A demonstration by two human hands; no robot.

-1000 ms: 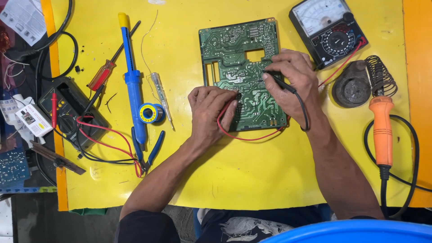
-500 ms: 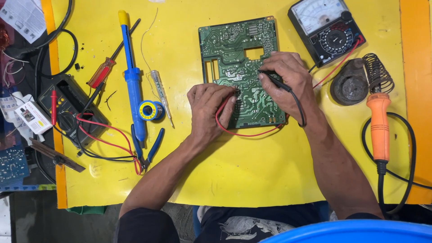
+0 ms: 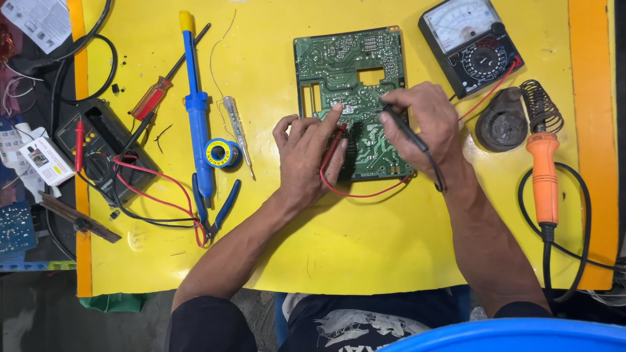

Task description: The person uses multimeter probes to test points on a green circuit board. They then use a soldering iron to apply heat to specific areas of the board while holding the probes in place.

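Note:
A green circuit board lies solder side up on the yellow table top. My left hand holds a red test probe with its tip on the board's middle. My right hand grips a black test probe, also tipped onto the board. A red lead loops below the board. Another red lead runs up to an analog multimeter at the top right.
A blue desoldering pump, a solder reel, a tester screwdriver, a red screwdriver and blue pliers lie left. A digital multimeter sits at the far left. An orange soldering iron rests in its stand on the right.
Both hands have shifted up the board, and the probe tips now touch it nearer its middle. The board itself has stayed in place.

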